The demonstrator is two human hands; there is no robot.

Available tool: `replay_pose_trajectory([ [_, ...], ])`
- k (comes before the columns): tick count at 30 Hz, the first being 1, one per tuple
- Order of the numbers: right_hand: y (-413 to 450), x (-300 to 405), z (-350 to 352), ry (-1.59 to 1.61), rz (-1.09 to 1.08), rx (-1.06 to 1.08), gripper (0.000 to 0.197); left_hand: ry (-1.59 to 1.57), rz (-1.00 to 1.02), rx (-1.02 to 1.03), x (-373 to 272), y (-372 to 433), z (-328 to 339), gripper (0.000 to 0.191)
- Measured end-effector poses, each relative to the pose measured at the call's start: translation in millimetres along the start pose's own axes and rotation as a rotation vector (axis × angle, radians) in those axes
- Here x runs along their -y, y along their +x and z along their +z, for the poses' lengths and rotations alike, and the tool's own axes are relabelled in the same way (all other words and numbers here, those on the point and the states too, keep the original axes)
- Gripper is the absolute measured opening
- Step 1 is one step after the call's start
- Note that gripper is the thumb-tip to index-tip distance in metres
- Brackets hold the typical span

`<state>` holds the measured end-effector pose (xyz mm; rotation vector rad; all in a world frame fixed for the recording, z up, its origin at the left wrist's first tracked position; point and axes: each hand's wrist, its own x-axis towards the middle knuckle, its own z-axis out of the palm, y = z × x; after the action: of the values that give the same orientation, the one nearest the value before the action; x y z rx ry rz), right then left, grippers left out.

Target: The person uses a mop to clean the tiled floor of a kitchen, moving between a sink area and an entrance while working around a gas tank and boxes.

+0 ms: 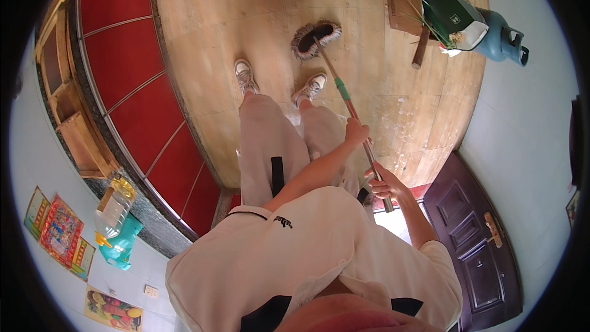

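Both my hands are on the metal handle (371,159) of a flat mop. My left hand (356,132) wraps around it below a green collar (341,88). Closer to my body, my right hand (386,181) grips the pole near its top end, the fingers curled loosely. The mop head (316,39), an oval with a grey fringe and a dark centre, lies on the wood-look floor (258,18). It rests just ahead of my right shoe (309,88), and my left shoe (245,76) stands to its left.
Red cabinet doors (133,78) line the left under a counter with wooden crates (87,143) and a plastic bottle (113,210). At the right wall stand a cardboard box (403,2), a wooden-handled tool (420,48) and a gas cylinder (495,37). A dark door (474,244) is behind right.
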<state>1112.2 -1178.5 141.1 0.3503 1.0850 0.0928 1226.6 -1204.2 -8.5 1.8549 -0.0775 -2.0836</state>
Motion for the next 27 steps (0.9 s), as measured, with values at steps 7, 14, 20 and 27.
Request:
replay_pose_trajectory([
  [7,84.4,40.8,90.7,-0.008,0.055,0.098,0.045,0.049,0.096,-0.128,-53.1,41.6,-121.8,0.030],
  [14,177.1,100.0,228.6,-0.162,0.163,0.152,0.043,0.010,0.190,-0.261,-148.8,39.9,-284.4,0.027],
  [20,272.4,129.3,344.9,-0.470,0.021,0.149,0.041,-0.102,0.183,-0.447,-190.5,74.5,-428.7,0.023],
  [27,332.0,140.3,425.2,0.161,0.015,0.572,0.032,-0.297,0.143,-0.280,-228.6,86.2,-539.2,0.014],
])
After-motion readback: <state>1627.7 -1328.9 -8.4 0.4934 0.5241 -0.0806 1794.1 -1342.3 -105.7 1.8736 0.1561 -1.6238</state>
